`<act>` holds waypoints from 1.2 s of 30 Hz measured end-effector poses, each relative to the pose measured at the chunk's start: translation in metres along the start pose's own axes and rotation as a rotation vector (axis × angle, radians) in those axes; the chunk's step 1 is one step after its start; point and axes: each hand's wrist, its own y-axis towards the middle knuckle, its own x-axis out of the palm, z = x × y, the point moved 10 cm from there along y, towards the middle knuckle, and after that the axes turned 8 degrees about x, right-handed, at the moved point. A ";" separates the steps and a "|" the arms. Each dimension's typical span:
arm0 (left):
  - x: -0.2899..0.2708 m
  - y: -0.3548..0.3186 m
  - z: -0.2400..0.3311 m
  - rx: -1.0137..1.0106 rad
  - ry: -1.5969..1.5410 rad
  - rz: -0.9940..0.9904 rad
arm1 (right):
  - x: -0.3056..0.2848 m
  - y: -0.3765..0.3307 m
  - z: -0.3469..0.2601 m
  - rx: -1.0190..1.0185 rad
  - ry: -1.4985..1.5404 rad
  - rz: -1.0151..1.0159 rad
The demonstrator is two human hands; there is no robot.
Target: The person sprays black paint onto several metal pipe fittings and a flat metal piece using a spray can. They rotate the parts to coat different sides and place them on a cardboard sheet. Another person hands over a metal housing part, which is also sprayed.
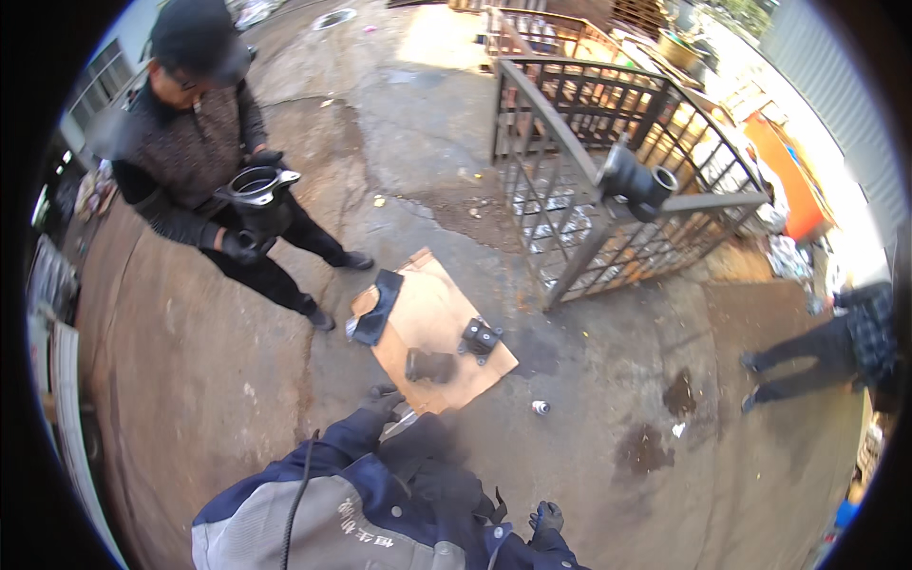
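Observation:
My left hand (382, 402), in a dark glove, is low beside the near left edge of a flat cardboard sheet (442, 299). Its fingers look closed, and a thin pale strip (399, 424) shows just below them; its kind is unclear. My right hand (546, 519), also gloved, hangs at my right side with fingers curled and nothing visible in it. On the cardboard lie a dull cylindrical metal part (430, 367) and a black metal fitting (480, 340) with round openings. A dark folded piece (379, 309) lies across the sheet's left edge.
At left a person (180, 142) in dark gloves holds a black flanged pipe casting (261, 199). A metal-barred cage (579, 228) bears another black casting (634, 182) on its corner. A small can (541, 408) stands on the concrete. Another person (817, 351) is at far right.

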 end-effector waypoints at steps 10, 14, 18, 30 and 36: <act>0.013 0.057 -0.017 0.077 -0.124 0.138 | 0.037 -0.003 -0.032 0.033 -0.012 -0.176; 0.007 0.036 -0.025 0.004 -0.142 0.114 | 0.044 0.008 -0.052 0.008 -0.083 -0.238; -0.019 -0.004 -0.042 -0.018 -0.312 0.279 | 0.035 0.034 -0.084 -0.057 -0.143 -0.315; -0.129 -0.036 0.038 0.247 -0.402 0.453 | 0.075 0.025 -0.131 -0.140 -0.289 -0.456; -0.253 -0.031 0.365 0.907 -0.059 0.430 | 0.143 0.002 -0.136 -0.101 -0.271 -0.316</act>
